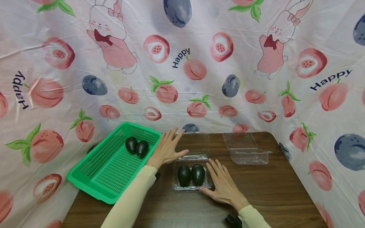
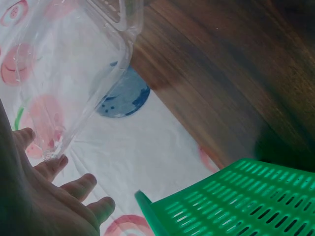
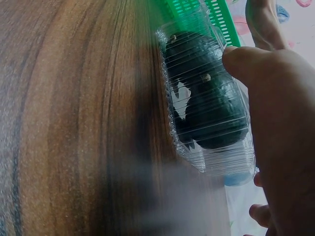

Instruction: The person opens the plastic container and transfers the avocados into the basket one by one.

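Observation:
A clear plastic clamshell box point(image 1: 186, 188) stands on the table with its lid point(image 1: 196, 144) raised at the back. Two dark green avocados point(image 1: 184, 176) lie side by side in its base. My left hand point(image 1: 164, 149) reaches to the lid's left side with fingers spread; in the left wrist view, a fingertip point(image 2: 55, 166) touches the lid's edge. Along the right side of the base, my right hand point(image 1: 226, 186) rests with straight fingers. Its thumb point(image 3: 238, 61) is at the box's rim in the right wrist view.
On the left sits a green slotted basket point(image 1: 92, 182) holding two more avocados point(image 1: 142, 148). Another clear clamshell box point(image 1: 249, 157) stands with its lid up at the back right. A fruit-printed cloth point(image 1: 182, 91) hangs behind the wooden table point(image 1: 273, 196) and at its sides.

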`<state>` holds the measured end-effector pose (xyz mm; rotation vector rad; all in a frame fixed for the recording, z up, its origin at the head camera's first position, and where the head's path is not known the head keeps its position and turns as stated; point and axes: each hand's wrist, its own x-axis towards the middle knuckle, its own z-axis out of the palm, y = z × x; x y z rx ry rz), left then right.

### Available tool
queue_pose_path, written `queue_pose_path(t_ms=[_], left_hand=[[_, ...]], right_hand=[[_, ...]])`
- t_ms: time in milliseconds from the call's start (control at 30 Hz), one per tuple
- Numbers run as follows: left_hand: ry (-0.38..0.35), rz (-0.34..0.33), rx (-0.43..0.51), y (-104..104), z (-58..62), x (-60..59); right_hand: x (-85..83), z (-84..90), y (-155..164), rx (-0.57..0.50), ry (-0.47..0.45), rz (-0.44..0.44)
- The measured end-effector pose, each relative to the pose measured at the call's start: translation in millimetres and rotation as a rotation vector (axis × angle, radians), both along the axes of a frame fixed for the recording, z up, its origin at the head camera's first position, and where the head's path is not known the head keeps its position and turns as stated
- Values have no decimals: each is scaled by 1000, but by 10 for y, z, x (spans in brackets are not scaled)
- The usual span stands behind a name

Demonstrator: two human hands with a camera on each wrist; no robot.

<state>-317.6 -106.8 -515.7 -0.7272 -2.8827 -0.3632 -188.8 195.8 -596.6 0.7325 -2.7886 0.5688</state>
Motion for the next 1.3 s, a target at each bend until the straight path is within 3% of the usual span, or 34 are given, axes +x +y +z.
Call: queue_pose_path(t_ms=[200, 600, 1300], left_hand=[[-17, 13, 7, 3, -49, -84], [-40, 45, 11, 86, -113, -181], [-91, 41, -1, 96, -264, -297]], right_hand=[[7, 8, 1, 0, -36, -10], [35, -3, -1, 5, -14, -14], [86, -33, 24, 11, -10, -21]])
